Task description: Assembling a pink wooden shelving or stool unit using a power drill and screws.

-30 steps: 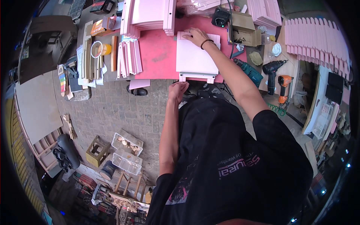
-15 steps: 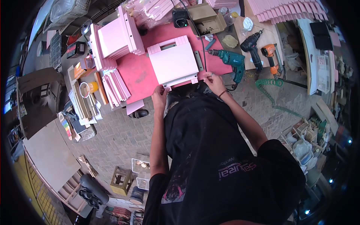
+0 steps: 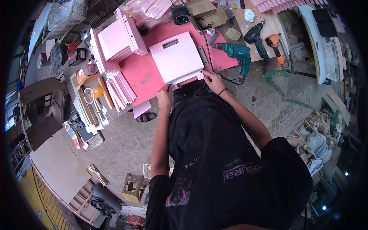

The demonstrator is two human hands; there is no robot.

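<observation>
Pink edged the panel (image 3: 178,59), which lay flat on the red top of the counter (image 3: 140,86), right in front of me, its near end close to the counter's edge. My left hand (image 3: 165,96) was at its near left corner, fingers bent, fingertips up against the pink end there. My right hand (image 3: 214,82) was at the near right corner, thumb and fingers drawn in at the other pink end. Whether either of my hands truly gripped the panel, I could not tell; my own fingers hid the contact.

Just beside the panel's right side lay a grey strip (image 3: 202,56) with holes. A black cable (image 3: 208,43) ran past it and curved toward the handle of the drill (image 3: 235,53), a green one, lying with its chuck pointed at the panel. Farther right were a black driver (image 3: 255,38) and an orange tool (image 3: 275,46), with a green coiled hose (image 3: 276,74) nearer me.

Left of the panel stood a stack of pink frames (image 3: 117,40); closer to me lay pink strips (image 3: 119,91) and a wooden bar (image 3: 105,92). Beyond the panel sat a charger (image 3: 179,15) with a green light and an open box (image 3: 210,17) with dark screws. Down on the floor (image 3: 126,132), a dark sandal (image 3: 147,117) lay left of my left hand.
</observation>
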